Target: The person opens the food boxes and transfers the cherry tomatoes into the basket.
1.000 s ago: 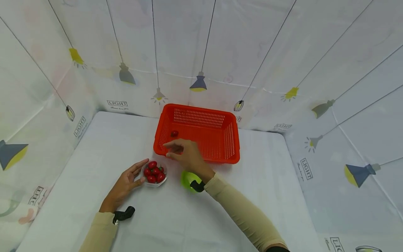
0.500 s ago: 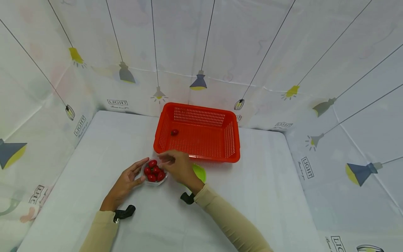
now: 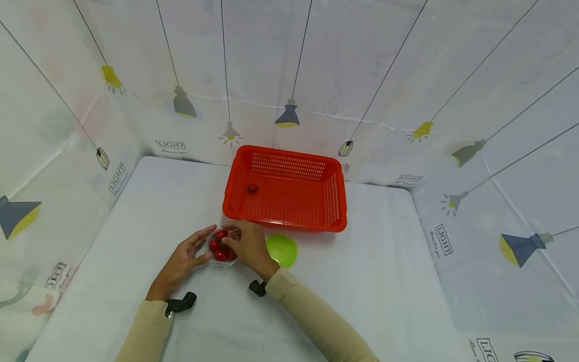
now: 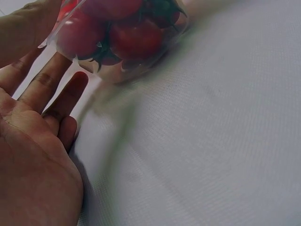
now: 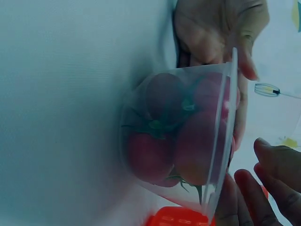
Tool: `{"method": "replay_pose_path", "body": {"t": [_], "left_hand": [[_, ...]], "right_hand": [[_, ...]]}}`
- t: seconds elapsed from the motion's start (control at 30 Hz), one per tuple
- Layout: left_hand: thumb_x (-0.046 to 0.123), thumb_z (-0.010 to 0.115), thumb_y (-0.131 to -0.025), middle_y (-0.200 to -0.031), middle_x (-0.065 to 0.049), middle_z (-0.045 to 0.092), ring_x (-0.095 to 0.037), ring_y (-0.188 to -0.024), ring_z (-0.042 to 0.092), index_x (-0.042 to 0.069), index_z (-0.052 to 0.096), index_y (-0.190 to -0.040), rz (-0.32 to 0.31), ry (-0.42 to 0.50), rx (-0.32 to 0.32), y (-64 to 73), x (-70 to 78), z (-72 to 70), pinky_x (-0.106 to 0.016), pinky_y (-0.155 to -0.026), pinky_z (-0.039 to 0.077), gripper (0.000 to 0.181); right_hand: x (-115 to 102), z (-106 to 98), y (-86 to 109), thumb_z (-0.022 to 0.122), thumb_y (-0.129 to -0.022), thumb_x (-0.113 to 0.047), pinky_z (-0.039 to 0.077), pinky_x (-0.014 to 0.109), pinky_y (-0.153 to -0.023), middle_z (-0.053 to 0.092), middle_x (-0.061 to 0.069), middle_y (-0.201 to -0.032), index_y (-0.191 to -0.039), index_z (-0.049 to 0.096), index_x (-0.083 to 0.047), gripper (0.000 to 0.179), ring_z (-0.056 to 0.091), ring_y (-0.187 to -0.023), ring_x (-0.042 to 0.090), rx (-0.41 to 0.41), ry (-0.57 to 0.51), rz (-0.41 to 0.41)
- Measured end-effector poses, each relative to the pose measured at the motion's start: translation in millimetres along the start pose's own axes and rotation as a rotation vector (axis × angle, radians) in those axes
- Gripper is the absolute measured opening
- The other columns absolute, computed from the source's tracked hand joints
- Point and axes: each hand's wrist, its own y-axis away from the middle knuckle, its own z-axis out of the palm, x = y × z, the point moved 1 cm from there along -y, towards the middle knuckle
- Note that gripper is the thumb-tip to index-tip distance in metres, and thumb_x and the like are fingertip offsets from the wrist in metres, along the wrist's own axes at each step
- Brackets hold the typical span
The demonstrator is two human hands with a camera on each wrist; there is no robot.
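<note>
Several red cherry tomatoes (image 3: 220,255) fill a small clear plastic container (image 5: 129,108) that stands on the white table. My left hand (image 3: 183,259) holds it from the left, thumb and fingers on either side near the rim. Over the opening, my right hand (image 3: 251,246) reaches in from the right with its fingertips at the tomatoes; the right wrist view shows its thumb and fingers (image 5: 251,188) apart beside the rim. Green stems show through the container wall in both wrist views. One more cherry tomato (image 3: 252,188) lies inside the red basket (image 3: 285,222).
Behind the hands, the rectangular red basket stands near the back wall. A round green lid or dish (image 3: 282,250) lies right of my right hand. The white table (image 3: 384,281) is enclosed by pale sheets (image 3: 384,60) printed with lamps.
My right hand has moved left and toward me, from over the basket's front rim to the container's opening. The green round piece has come into fuller view. My left hand stays on the container.
</note>
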Motion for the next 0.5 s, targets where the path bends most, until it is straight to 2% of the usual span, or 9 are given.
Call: {"method": "replay_pose_path", "body": {"t": [0.13, 0.33, 0.43, 0.5], "left_hand": [[0.004, 0.068, -0.103, -0.175, -0.003, 0.033, -0.016, -0.164, 0.024, 0.02, 0.04, -0.165, 0.01, -0.015, -0.004, -0.2, 0.3, -0.7, -0.011, -0.117, 0.037, 0.07], [0.005, 0.067, -0.103, -0.175, -0.003, 0.034, -0.016, -0.164, 0.025, 0.021, 0.04, -0.165, 0.015, -0.029, -0.008, -0.7, -0.7, -1.7, -0.009, -0.117, 0.034, 0.069], [0.006, 0.068, -0.103, -0.174, -0.002, 0.035, -0.017, -0.164, 0.026, 0.021, 0.041, -0.164, 0.013, -0.05, -0.005, -0.5, -0.7, -1.4, -0.014, -0.122, 0.032, 0.069], [0.007, 0.068, -0.104, -0.174, -0.001, 0.035, -0.017, -0.164, 0.026, 0.022, 0.041, -0.164, 0.008, -0.062, -0.002, -0.1, -0.5, -1.2, -0.025, -0.129, 0.029, 0.068]], "right_hand": [[0, 6, -2.6, 0.083, -0.094, -0.012, 0.06, 0.018, -0.088, 0.079, 0.004, -0.122, -0.127, 0.077, -0.01, 0.034, 0.077, -0.106, 0.024, 0.023, 0.069, -0.021], [-3, 15, -5.1, 0.084, -0.092, -0.013, 0.06, 0.018, -0.089, 0.079, 0.004, -0.121, -0.126, 0.078, -0.01, 0.035, 0.077, -0.106, 0.019, 0.03, 0.158, -0.041], [-5, 18, -4.4, 0.085, -0.092, -0.014, 0.06, 0.019, -0.089, 0.079, 0.004, -0.118, -0.125, 0.079, -0.012, 0.034, 0.076, -0.106, 0.019, 0.034, 0.187, -0.043], [-5, 19, -3.6, 0.086, -0.091, -0.014, 0.059, 0.019, -0.089, 0.078, 0.003, -0.116, -0.123, 0.08, -0.013, 0.033, 0.074, -0.105, 0.017, 0.036, 0.204, -0.051]]}}
